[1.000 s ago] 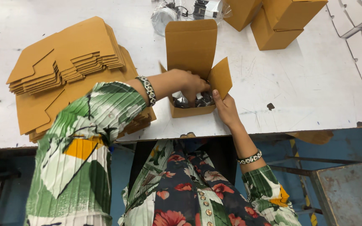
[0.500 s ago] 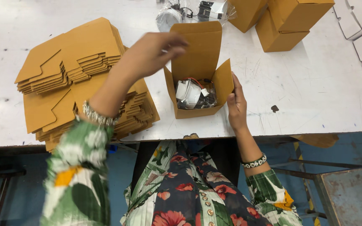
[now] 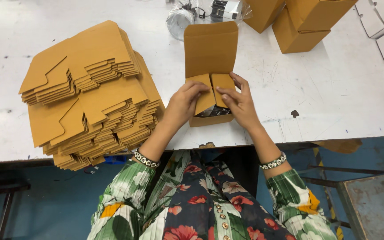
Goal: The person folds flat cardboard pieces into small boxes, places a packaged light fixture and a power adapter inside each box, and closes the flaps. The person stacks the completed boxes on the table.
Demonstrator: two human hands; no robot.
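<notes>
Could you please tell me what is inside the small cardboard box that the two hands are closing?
Between the side flaps of the small cardboard box, a strip of shiny, clear-wrapped dark contents shows. The flaps, left hand and right hand cover the rest.
</notes>
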